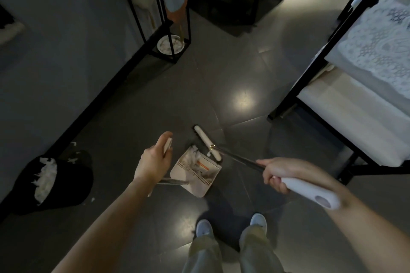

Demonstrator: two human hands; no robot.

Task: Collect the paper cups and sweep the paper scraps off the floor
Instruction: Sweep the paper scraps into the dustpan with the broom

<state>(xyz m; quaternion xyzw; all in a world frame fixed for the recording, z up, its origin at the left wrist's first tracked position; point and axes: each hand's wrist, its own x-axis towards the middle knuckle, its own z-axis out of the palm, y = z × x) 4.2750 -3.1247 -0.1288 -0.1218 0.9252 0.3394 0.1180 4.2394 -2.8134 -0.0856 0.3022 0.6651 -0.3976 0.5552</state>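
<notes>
My left hand (pixel 155 159) grips the top of the dustpan's upright handle. The white dustpan (pixel 195 175) stands on the dark floor in front of my feet and holds a heap of white paper scraps (pixel 192 157). My right hand (pixel 277 173) grips the broom's white handle end (pixel 310 193); its dark shaft runs down to the white broom head (pixel 207 143), which lies at the dustpan's far edge. A few small scraps (pixel 73 144) lie on the floor by the bin. No paper cups are visible.
A black waste bin (pixel 73 182) full of white paper stands at the left by the wall. A black metal frame stand with a round plate (pixel 170 44) is at the back. A black-framed table with a white lace cloth (pixel 377 51) fills the right.
</notes>
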